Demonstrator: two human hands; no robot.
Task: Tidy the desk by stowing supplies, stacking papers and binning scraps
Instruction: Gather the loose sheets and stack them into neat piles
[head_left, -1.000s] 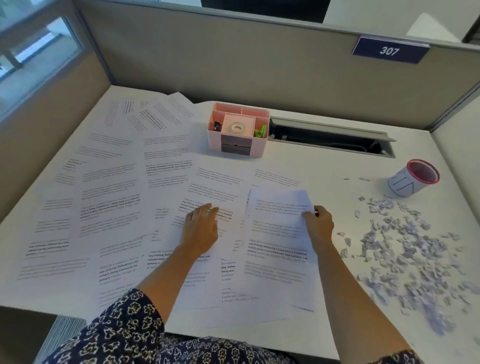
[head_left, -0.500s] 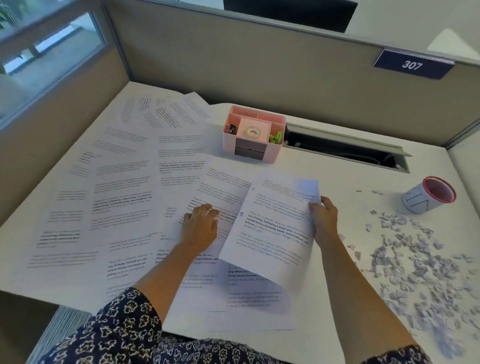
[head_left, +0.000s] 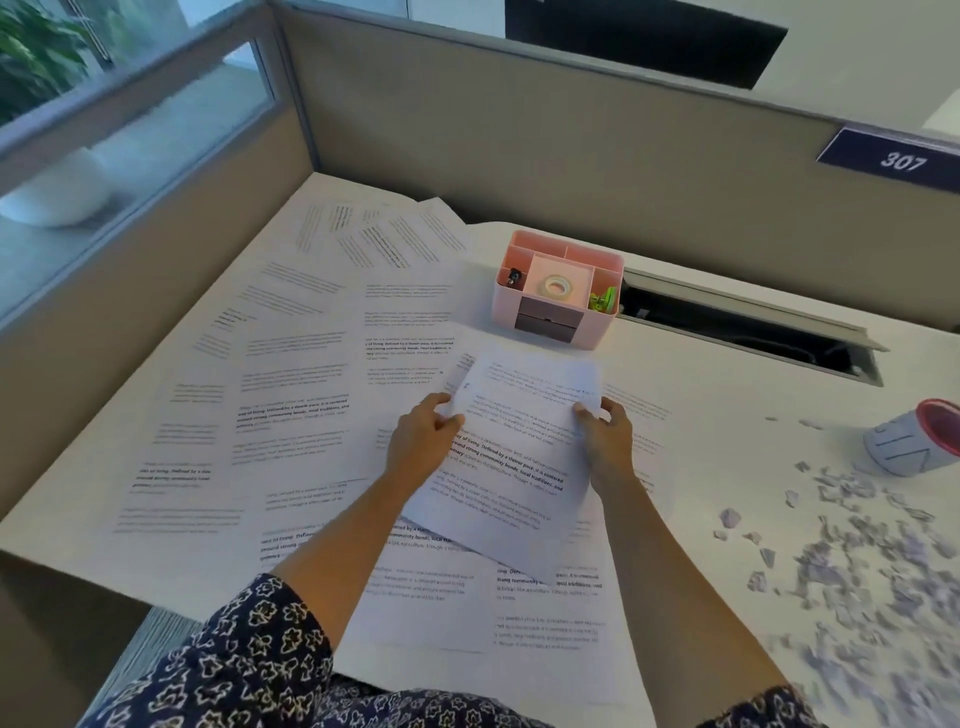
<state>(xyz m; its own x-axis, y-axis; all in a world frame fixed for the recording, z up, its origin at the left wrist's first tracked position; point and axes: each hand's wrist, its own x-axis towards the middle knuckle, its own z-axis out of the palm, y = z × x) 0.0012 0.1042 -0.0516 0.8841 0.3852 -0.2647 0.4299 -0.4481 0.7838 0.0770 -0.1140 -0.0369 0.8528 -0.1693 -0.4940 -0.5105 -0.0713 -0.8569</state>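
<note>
A white table (head_left: 727, 395) fills a cubicle corner, closed in by a grey partition (head_left: 519, 145) with a blue "307" sign (head_left: 901, 160) at the upper right of the frame. Printed papers (head_left: 291, 395) lie fanned and overlapping across the left and middle of the table. In the centre a person holds one sheet (head_left: 519, 447) slantwise over those papers. The left hand (head_left: 421, 441) pinches its upper left edge, thumb on top, and the right hand (head_left: 605, 441) pinches the upper right edge with curled fingers. Just above the sheet stands a pink organizer (head_left: 600, 325) with a roll of tape (head_left: 556, 286) in its middle compartment and something green in the right one. To its right an open cable slot (head_left: 737, 332) runs along the partition. At the right edge of the frame a red-rimmed cup (head_left: 904, 447) lies on its side, and below it torn scraps (head_left: 857, 561) are scattered over the table towards the lower right corner.
</note>
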